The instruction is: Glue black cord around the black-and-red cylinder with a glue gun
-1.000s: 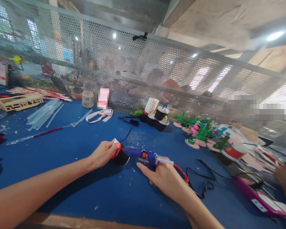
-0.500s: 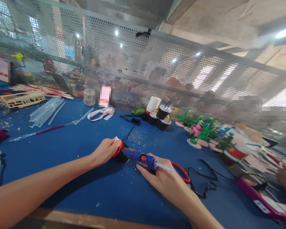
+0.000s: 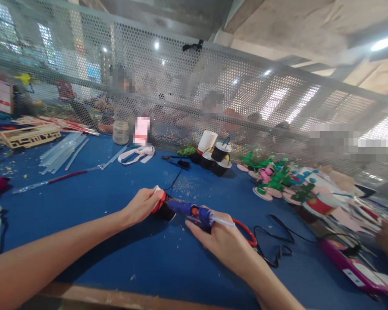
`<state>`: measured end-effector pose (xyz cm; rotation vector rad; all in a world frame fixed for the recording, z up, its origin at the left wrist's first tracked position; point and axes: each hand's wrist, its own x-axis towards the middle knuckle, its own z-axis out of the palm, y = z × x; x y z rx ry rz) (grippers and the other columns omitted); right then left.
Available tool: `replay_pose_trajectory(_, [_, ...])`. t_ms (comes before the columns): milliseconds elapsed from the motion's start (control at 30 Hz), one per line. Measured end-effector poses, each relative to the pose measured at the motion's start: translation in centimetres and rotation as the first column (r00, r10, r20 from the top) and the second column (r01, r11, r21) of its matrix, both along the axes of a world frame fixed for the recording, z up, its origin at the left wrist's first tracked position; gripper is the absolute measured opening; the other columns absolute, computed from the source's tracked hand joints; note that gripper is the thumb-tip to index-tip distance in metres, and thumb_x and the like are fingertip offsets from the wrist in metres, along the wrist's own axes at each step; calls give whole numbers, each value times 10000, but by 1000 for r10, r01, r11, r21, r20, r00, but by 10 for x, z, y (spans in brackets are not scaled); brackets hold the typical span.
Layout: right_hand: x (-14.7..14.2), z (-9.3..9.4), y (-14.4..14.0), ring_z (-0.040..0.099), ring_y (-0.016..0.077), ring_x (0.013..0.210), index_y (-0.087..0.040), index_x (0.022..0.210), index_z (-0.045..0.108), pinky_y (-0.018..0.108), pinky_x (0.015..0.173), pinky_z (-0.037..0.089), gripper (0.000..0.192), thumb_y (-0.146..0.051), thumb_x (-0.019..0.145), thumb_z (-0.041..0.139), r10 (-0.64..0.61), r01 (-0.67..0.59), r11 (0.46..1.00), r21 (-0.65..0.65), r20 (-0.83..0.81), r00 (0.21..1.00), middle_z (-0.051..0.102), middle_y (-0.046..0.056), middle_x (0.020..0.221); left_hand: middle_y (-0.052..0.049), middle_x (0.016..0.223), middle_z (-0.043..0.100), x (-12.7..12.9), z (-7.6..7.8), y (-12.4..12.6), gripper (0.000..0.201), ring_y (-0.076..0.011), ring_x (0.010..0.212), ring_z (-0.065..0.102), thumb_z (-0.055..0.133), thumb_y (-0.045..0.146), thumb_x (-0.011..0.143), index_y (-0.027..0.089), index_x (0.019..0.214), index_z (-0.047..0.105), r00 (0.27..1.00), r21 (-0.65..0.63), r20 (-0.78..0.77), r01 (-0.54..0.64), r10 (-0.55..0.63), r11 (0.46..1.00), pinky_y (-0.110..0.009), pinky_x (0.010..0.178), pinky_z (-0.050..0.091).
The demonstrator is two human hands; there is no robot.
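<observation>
Blue worktable (image 3: 84,202), no legible writing; left hand (image 3: 141,206) fingers around black cup (image 3: 165,210), right hand (image 3: 224,243) gripping glue gun (image 3: 190,211).

A blue worktable (image 3: 84,206) backed by a perforated metal screen (image 3: 187,86); concrete ceiling (image 3: 294,30), bright lamp (image 3: 382,43) overhead

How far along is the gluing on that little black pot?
Done: finished foam cactus pieces lie at the far right. In hand: left hand steadies a small black pot with a red strip; right hand holds the blue glue gun, nozzle at the pot. Left: more black pots wait by the mesh.
</observation>
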<state>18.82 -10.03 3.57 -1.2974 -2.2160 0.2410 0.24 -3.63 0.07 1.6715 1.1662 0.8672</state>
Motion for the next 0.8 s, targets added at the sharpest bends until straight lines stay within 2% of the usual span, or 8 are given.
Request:
replay_pose_trajectory(67, [0,-1,2,443,98,384,-187,559,452,224,454,369,202,-279,738,470,-42,39,997,-59,-58,997,448,-39,417,55,459,258,-1,1,0,404,-63,446,215,306,462,745,147,497,361,1000,-1,-10,7,-7,1000,-204,420,165])
replay_pose_trajectory(133, [1,-1,6,421,88,337,-185,569,464,213,390,354,208,-319,727,474,-128,100,978,-184,-152,980,443,-46,386,54,474,250,-2,1,-1,408,-64,457,210,295,467,748,145,506,363,1000,4,-13,24,-24,1000,-204,428,174])
replay_pose_trajectory(267, [10,6,20,403,84,297,-167,633,480,202,320,337,245,-405,687,496,-315,137,867,-478,-316,895,445,-54,357,49,492,240,-3,2,-4,404,-69,479,207,280,462,759,152,506,334,998,42,-50,46,-44,998,-211,442,179])
replay_pose_trajectory(333, [18,10,31,426,82,340,-157,655,483,203,356,359,252,-401,647,542,-346,129,868,-480,-398,849,469,-51,399,48,500,230,-4,2,-5,397,-70,485,203,276,457,765,158,505,307,996,65,-83,49,-43,997,-216,447,175])
replay_pose_trajectory(433, [32,12,54,469,86,441,-144,650,509,206,438,386,256,-392,622,565,-395,221,889,-402,-428,813,530,-22,505,46,511,218,-5,4,-6,387,-72,492,199,267,446,771,165,505,276,991,99,-124,60,-47,993,-220,451,173])
replay_pose_trajectory(533, [41,4,78,478,90,451,-143,573,513,209,440,379,265,-393,663,516,-455,288,853,-435,-350,819,551,9,523,44,523,221,-5,5,-8,373,-73,499,212,261,424,777,166,508,267,989,151,-137,73,-53,986,-217,457,181])
replay_pose_trajectory(700, [49,-21,105,455,113,353,-173,470,452,243,394,364,320,-414,675,495,-533,391,786,-478,-206,820,468,-1,369,37,541,285,-6,6,-8,349,-75,513,266,252,363,795,158,520,309,981,276,-179,124,-75,953,-213,488,229])
replay_pose_trajectory(800, [46,-24,108,551,199,537,-172,442,467,305,509,396,290,-358,649,548,-549,457,794,-402,-150,822,520,59,449,32,545,322,-8,5,-8,347,-77,513,294,247,334,805,155,519,327,973,344,-216,151,-78,927,-215,503,250])
